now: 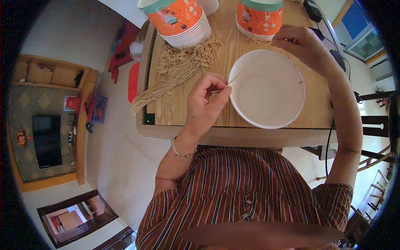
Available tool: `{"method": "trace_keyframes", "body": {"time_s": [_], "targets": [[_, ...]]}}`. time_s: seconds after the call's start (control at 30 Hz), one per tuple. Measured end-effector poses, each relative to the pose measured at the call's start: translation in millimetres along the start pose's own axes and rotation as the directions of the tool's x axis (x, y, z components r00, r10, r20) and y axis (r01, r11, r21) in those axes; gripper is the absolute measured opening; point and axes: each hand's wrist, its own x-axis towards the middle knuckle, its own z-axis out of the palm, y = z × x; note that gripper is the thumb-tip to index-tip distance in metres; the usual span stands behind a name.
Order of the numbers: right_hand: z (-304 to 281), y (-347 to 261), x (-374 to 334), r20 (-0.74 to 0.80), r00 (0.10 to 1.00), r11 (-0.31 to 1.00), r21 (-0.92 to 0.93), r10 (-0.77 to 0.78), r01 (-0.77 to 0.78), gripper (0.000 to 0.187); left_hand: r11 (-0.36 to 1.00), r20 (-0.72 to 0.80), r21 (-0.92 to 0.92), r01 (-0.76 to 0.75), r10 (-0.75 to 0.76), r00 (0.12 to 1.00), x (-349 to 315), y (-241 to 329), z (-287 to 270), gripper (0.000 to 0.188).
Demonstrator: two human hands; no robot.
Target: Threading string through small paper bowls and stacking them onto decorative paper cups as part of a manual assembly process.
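A white paper bucket stands open side up near the table's front edge, its inside bare. My left hand is at the bucket's left rim, thumb and forefinger pinched on a thin tan cord. That cord runs up and right across the bucket's mouth toward my right hand. Beyond the far right rim, my right hand has its fingertips closed on the cord, partly hidden by the hand itself. A small pinkish knot or cord end shows at the right rim. Left of the bucket lies a loose bundle of tan cords.
Nested orange and green paper buckets stand in a stack at the far left, with another stack behind the white bucket. Black cables and a dark box lie along the table's right side. Wooden chairs stand to the right.
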Motion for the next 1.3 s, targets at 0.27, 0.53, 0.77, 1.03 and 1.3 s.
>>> {"method": "trace_keyframes", "body": {"time_s": [0.27, 0.53, 0.77, 1.03, 1.3], "targets": [[28.6, 14.3, 6.1, 0.255, 0.887, 0.862, 0.243, 0.386, -0.445, 0.018, 0.969, -0.041, 0.029, 0.243, -0.242, 0.969, 12.7, 5.6, -2.6, 0.006], [33.7, 20.9, -0.6, 0.421, 0.779, 0.773, 0.234, 0.465, -0.589, 0.016, 0.908, 0.063, -0.207, 0.363, -0.358, 0.931, 14.0, -8.2, -6.2, 0.011], [29.5, 37.7, -23.5, 0.439, 0.849, 0.919, 0.115, 0.293, -0.377, 0.02, 0.954, -0.063, -0.138, 0.267, -0.278, 0.959, 7.7, 0.3, -1.2, 0.013], [-26.6, -33.5, -30.0, 0.479, 0.759, 0.859, 0.02, 0.441, -0.512, 0.015, 0.943, 0.085, 0.005, 0.333, -0.332, 0.939, -6.6, 5.4, -19.1, 0.014], [-29.5, -32.4, -46.3, 0.585, 0.674, 0.819, 0.028, 0.451, -0.573, 0.012, 0.918, 0.198, -0.014, 0.396, -0.386, 0.901, 2.0, 15.1, -21.9, 0.011]]}}
